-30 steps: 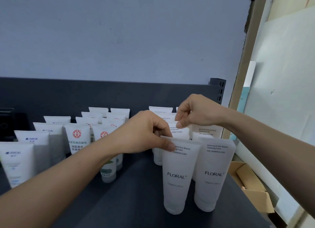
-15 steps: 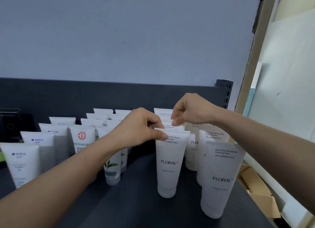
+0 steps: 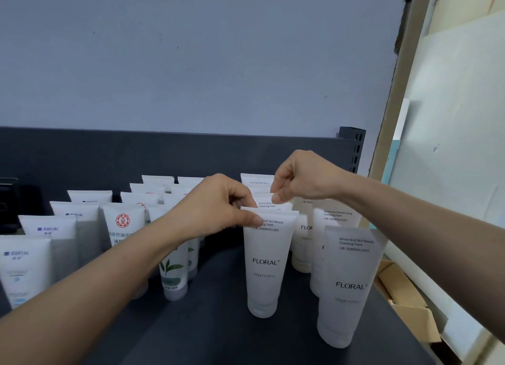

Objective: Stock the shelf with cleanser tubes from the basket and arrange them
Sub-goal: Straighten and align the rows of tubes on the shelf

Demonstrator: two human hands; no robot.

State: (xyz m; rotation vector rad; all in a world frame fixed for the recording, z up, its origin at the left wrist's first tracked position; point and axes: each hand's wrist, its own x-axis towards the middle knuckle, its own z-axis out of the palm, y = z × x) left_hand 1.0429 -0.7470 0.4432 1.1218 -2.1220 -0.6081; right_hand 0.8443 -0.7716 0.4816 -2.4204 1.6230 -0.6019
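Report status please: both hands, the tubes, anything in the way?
Left hand pinches front FLORAL tube top. Right hand pinches tube behind it. Both upright on shelf. Neighbour tube apart, right.

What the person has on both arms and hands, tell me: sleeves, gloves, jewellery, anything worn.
Nothing worn shows. The left forearm and right forearm are bare right out to the picture's edges, with no sleeve or cuff in view. The left hand and right hand have no gloves, and no watch, bracelet or ring shows on the sides facing the camera.
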